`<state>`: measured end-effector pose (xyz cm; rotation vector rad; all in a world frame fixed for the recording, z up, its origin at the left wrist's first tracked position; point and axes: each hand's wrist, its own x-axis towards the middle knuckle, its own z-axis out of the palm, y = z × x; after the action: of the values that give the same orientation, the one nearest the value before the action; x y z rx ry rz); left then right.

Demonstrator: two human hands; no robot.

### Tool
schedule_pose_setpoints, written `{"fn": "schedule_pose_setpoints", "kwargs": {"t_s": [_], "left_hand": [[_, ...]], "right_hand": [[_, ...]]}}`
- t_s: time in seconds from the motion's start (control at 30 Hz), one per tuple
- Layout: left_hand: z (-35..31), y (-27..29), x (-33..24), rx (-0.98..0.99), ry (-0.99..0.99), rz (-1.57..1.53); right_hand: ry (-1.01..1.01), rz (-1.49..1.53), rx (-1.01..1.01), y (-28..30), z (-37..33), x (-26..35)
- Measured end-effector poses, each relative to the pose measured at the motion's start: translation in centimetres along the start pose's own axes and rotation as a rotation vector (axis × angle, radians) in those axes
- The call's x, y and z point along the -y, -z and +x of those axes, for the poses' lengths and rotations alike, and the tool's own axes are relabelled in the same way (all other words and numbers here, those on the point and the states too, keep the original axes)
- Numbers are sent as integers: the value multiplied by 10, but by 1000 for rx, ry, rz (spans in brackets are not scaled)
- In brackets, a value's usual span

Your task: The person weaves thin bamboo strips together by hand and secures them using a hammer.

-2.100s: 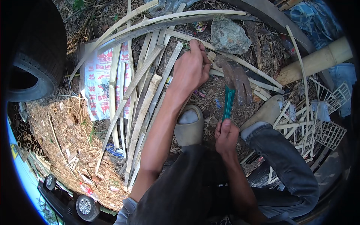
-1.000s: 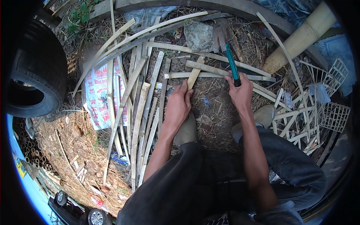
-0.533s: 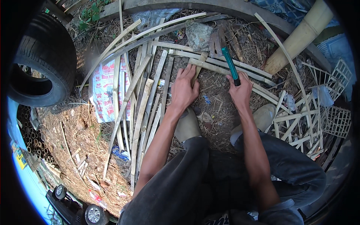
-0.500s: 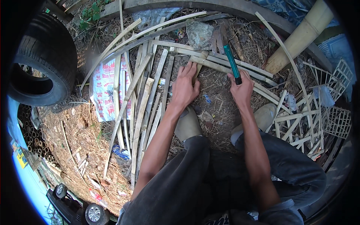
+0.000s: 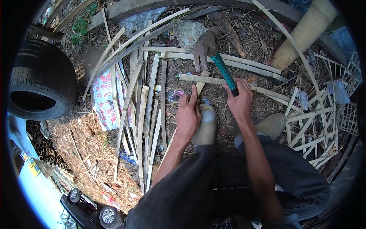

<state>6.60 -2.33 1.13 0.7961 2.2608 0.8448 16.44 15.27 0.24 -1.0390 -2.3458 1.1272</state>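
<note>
My right hand [image 5: 239, 100] is closed around the green handle of a claw hammer [image 5: 224, 71], whose rusty head points away from me. Below that handle lies a flat bamboo strip [image 5: 202, 79]. It crosses a second, slanting bamboo strip [image 5: 201, 88] near its far tip. My left hand [image 5: 188, 118] grips the slanting strip, index finger stretched along it and the other fingers curled. Part of the crossing strip is hidden behind my right hand, so I cannot tell whether those fingers touch it too.
Long bamboo strips [image 5: 152, 91] lie to the left beside a printed plastic sack [image 5: 103, 100]. A stone [image 5: 187, 33] sits beyond the hammer. Bamboo lattice pieces [image 5: 305, 118] are heaped at right, near a thick bamboo pole [image 5: 303, 32]. A tyre [image 5: 42, 82] stands far left.
The crossed strips have come nearer to me, away from the long strips behind them. My left hand has moved down with its index finger now extended. The hammer head has swung leftward.
</note>
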Motion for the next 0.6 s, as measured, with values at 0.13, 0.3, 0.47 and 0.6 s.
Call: {"fn": "schedule_pose_setpoints", "kwargs": {"t_s": [0.13,0.3,0.47,0.6], "left_hand": [[4,2,9,-149,87,265],[21,7,8,-229,-12,206],[45,22,19,-355,-158,159],[66,31,20,-407,-186,157]], "right_hand": [[40,-41,-27,-2,-3,-7],[-82,-151,-25,-8,-9,-7],[79,-215,-62,-1,-1,-4],[20,-163,-33,8,2,-3]]}}
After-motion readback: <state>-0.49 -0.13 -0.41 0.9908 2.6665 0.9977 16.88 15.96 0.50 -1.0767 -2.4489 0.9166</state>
